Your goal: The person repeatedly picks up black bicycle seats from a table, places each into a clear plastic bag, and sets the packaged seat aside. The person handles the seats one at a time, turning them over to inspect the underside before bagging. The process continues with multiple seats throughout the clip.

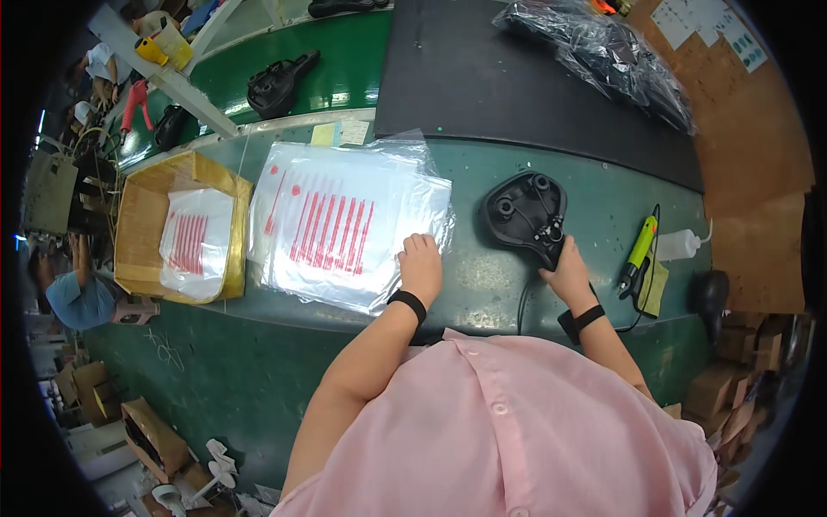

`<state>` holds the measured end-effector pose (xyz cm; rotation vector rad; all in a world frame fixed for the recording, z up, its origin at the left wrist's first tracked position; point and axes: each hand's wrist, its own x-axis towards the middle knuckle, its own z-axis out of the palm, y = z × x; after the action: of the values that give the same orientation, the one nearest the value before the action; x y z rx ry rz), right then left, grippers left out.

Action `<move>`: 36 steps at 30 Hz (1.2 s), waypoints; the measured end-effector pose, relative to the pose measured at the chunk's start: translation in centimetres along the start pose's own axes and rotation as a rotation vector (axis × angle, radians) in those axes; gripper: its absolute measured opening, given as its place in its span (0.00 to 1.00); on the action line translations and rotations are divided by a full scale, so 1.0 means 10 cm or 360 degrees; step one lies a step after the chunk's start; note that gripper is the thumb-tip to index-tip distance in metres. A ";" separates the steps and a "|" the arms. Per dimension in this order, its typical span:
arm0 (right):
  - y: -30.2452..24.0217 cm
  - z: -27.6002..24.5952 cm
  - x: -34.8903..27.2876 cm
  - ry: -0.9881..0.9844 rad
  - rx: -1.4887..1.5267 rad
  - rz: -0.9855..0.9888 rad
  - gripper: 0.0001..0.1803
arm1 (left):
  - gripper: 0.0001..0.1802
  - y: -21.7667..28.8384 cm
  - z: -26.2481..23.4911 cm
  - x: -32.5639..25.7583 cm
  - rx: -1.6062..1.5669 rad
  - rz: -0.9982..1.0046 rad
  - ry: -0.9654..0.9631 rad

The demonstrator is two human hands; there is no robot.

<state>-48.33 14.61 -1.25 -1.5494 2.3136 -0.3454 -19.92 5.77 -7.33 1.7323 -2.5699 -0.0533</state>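
Note:
A black bicycle saddle (517, 211) lies underside up on the green workbench (469, 289), its metal fittings showing. My right hand (568, 271) grips its narrow nose, which points toward me. To the left, a stack of transparent plastic bags (323, 215) with red printed lines is spread on the bench. My left hand (420, 265) rests at the stack's right edge, its fingers curled and pinching a bag there. How many layers it has hold of is hidden.
Left of the stack stands a yellow taped box (142, 224) with more bags inside. A lime-green power screwdriver (639, 254) and a white squeeze bottle (680, 246) lie at the right. Behind are a black mat (465, 69), plastic-wrapped saddles (603, 52) and a green conveyor (345, 65) carrying another saddle (280, 84).

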 end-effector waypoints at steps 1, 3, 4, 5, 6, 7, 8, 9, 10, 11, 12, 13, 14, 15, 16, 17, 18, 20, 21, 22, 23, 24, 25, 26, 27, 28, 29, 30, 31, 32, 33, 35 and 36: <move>-0.02 0.06 -0.03 -0.0032 0.0057 -0.0026 0.49 | 0.21 -0.05 0.05 0.01 -0.0058 -0.0008 0.0003; -0.07 0.16 -0.09 -0.0154 0.0351 0.0022 0.51 | 0.16 -0.18 0.15 0.04 -0.0174 -0.0028 0.0010; -0.03 0.26 -0.08 -0.0140 0.0509 -0.0018 0.52 | 0.14 -0.32 0.18 0.08 -0.0431 -0.0065 0.0004; -0.03 0.31 -0.08 -0.0131 0.0665 -0.0058 0.52 | 0.13 -0.50 0.18 0.09 -0.0689 -0.0106 -0.0008; -0.03 0.36 -0.06 -0.0124 0.0681 -0.0041 0.50 | 0.13 -0.65 0.18 0.10 -0.0947 -0.0148 -0.0020; -0.04 0.37 -0.03 -0.0331 0.1071 0.0161 0.47 | 0.15 -0.72 0.09 0.11 -0.1088 -0.0272 -0.0084; -0.06 0.37 0.04 -0.0539 0.1452 0.0360 0.43 | 0.17 -0.75 -0.08 0.11 -0.1233 -0.0401 -0.0147; -0.07 0.36 0.07 -0.0747 0.1832 0.0561 0.40 | 0.20 -0.78 -0.18 0.12 -0.1377 -0.0533 -0.0210; -0.11 0.33 0.08 -0.1005 0.1989 0.0630 0.30 | 0.22 -0.85 -0.19 0.12 -0.1390 -0.0554 -0.0160; -0.17 0.31 0.09 -0.0996 0.2023 0.0627 0.28 | 0.23 -0.89 -0.20 0.11 -0.1566 -0.0671 -0.0142; -0.24 0.31 0.08 -0.0987 0.2058 0.0624 0.27 | 0.23 -0.94 -0.21 0.10 -0.1742 -0.0788 -0.0123; -0.28 0.30 0.07 -0.0973 0.2088 0.0630 0.25 | 0.23 -0.95 -0.25 0.10 -0.1924 -0.0905 -0.0111; -0.30 0.31 0.06 -0.0918 0.2169 0.0596 0.25 | 0.20 -0.95 -0.29 0.09 -0.1931 -0.0872 -0.0060; -0.31 0.32 0.04 -0.0862 0.2249 0.0561 0.26 | 0.17 -0.95 -0.33 0.08 -0.1937 -0.0840 -0.0010; -0.33 0.33 0.03 -0.0809 0.2329 0.0528 0.26 | 0.16 -0.93 -0.38 0.06 -0.1942 -0.0812 0.0038; -0.46 0.24 0.03 -0.0812 0.2333 0.0469 0.26 | 0.15 -0.94 -0.39 0.03 -0.1944 -0.0793 0.0086; -0.61 0.13 0.01 -0.0814 0.2337 0.0410 0.27 | 0.11 -1.01 -0.41 0.02 -0.1909 -0.0778 -0.0018; -0.89 0.01 0.02 -0.0895 0.2406 0.0287 0.29 | 0.09 -1.04 -0.45 0.03 -0.2060 -0.0813 -0.0125; -1.00 0.01 0.05 -0.0988 0.2465 0.0223 0.31 | 0.08 -1.05 -0.45 0.04 -0.2136 -0.0829 -0.0181; -1.06 0.08 0.11 -0.1131 0.2473 0.0220 0.33 | 0.07 -1.05 -0.43 0.04 -0.2227 -0.0819 -0.0212; -1.19 0.16 0.16 -0.1205 0.2493 0.0134 0.34 | 0.06 -1.06 -0.40 0.05 -0.2316 -0.0804 -0.0240; -1.34 0.22 0.17 -0.1199 0.2486 0.0124 0.34 | 0.05 -1.08 -0.37 0.06 -0.2406 -0.0790 -0.0269; -1.50 0.28 0.18 -0.1194 0.2484 0.0112 0.35 | 0.05 -1.05 -0.37 0.09 -0.2463 -0.0783 -0.0267; -1.61 0.39 0.21 -0.1258 0.2528 0.0124 0.35 | 0.04 -0.99 -0.39 0.10 -0.2524 -0.0778 -0.0267; -1.70 0.54 0.25 -0.1322 0.2571 0.0135 0.35 | 0.04 -0.94 -0.40 0.11 -0.2585 -0.0775 -0.0266; -1.79 0.71 0.29 -0.1374 0.2581 0.0139 0.35 | 0.06 -0.93 -0.43 0.11 -0.2629 -0.0762 -0.0416; -1.86 0.84 0.34 -0.1370 0.2561 0.0153 0.35 | 0.05 -0.98 -0.41 0.08 -0.2653 -0.0819 -0.0350; -1.90 0.94 0.39 -0.1333 0.2495 0.0169 0.35 | 0.05 -1.06 -0.38 0.04 -0.2677 -0.0877 -0.0283; -1.90 1.07 0.45 -0.1292 0.2429 0.0188 0.34 | 0.05 -1.14 -0.34 0.01 -0.2700 -0.0933 -0.0219; -1.88 1.19 0.50 -0.1120 0.2321 0.0160 0.34 | 0.05 -1.27 -0.34 -0.01 -0.2922 -0.1077 -0.0047; -1.84 1.30 0.55 -0.0950 0.2210 0.0133 0.34 | 0.04 -1.51 -0.38 -0.07 -0.3151 -0.1053 -0.0043; -1.82 1.23 0.56 -0.0929 0.2243 0.0177 0.34 | 0.04 -1.80 -0.55 -0.14 -0.3581 -0.1131 0.0297; -1.82 1.18 0.56 -0.0895 0.2248 0.0186 0.35 | 0.05 -1.92 -0.59 -0.20 -0.3614 -0.1235 0.0234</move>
<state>-30.19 2.41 -5.90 -0.6159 1.1138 -1.0321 -1.07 0.34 -2.42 1.0294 -0.2713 -1.6883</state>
